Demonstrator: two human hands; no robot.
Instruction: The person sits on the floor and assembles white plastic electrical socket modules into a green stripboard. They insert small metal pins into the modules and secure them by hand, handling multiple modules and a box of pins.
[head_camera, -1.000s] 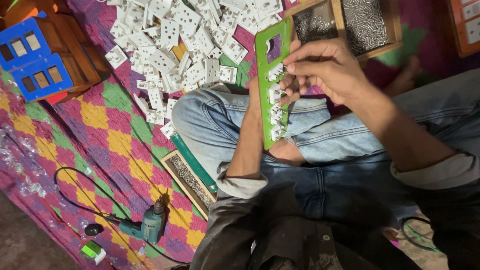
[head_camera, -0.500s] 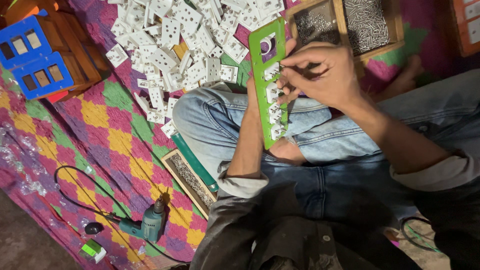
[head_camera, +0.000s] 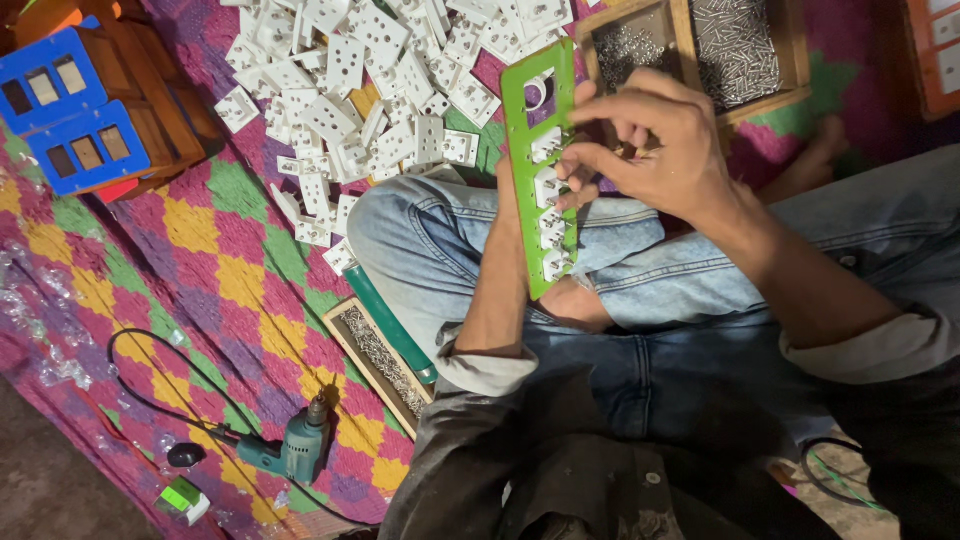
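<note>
We see the green strip (head_camera: 540, 165) standing above the lap, its long axis running near to far. The right hand (head_camera: 650, 150) pinches a white socket (head_camera: 548, 185) on it; the left hand (head_camera: 503, 185), behind, clasps the strip's left edge.

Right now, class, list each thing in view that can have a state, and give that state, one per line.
Green strip plate: held upright over the lap, white sockets fitted in its lower openings, top opening unfilled.
Right hand: fingers pinched at a fitted socket.
Left hand: hidden behind the plate.
Wooden tray: open, holding screws.
Drill: lying on the mat, untouched.
White sockets: loose heap.
</note>
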